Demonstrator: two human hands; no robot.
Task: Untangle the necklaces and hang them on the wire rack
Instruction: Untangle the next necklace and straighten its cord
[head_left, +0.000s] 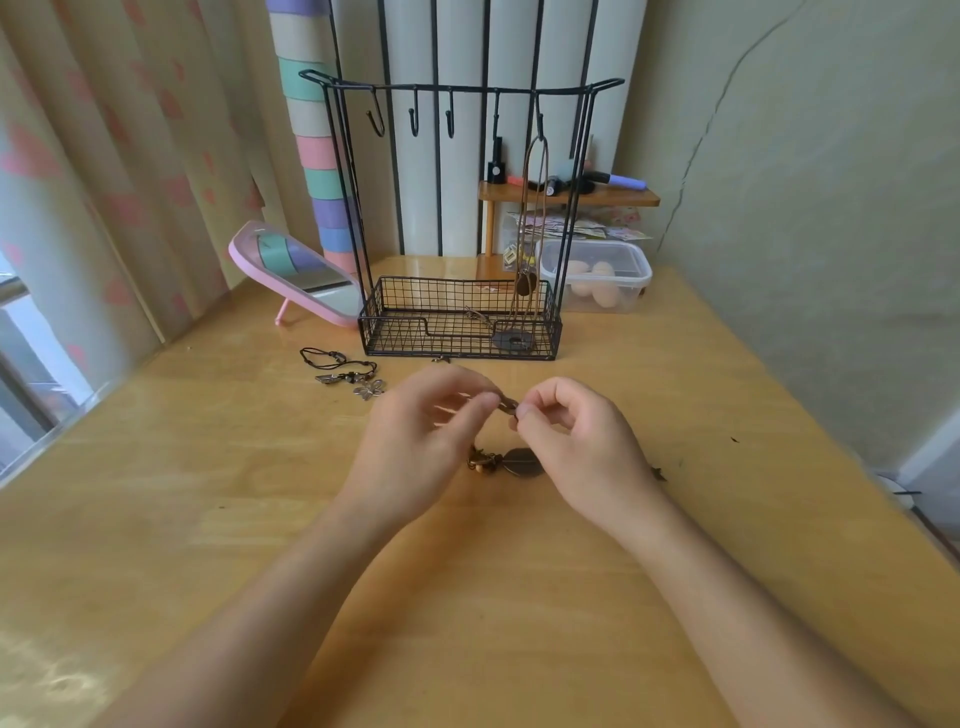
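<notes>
My left hand (421, 436) and my right hand (576, 436) meet over the wooden table, both pinching the thin cord of a necklace (508, 406) between thumb and fingers. Its dark oval pendant (522, 462) and bead cluster lie on the table just below my hands. Behind them stands the black wire rack (462, 88) with several hooks on its top bar. One brown cord necklace (535, 218) hangs from the rightmost hook, its round pendant resting in the rack's basket. A black cord necklace with metal charms (345, 371) lies on the table left of the rack.
A pink tilted mirror (296, 275) stands left of the rack. A clear lidded plastic box (605, 280) sits to its right, below a small wooden shelf (571, 197) with cosmetics. A wall runs along the table's right edge, curtains along the left.
</notes>
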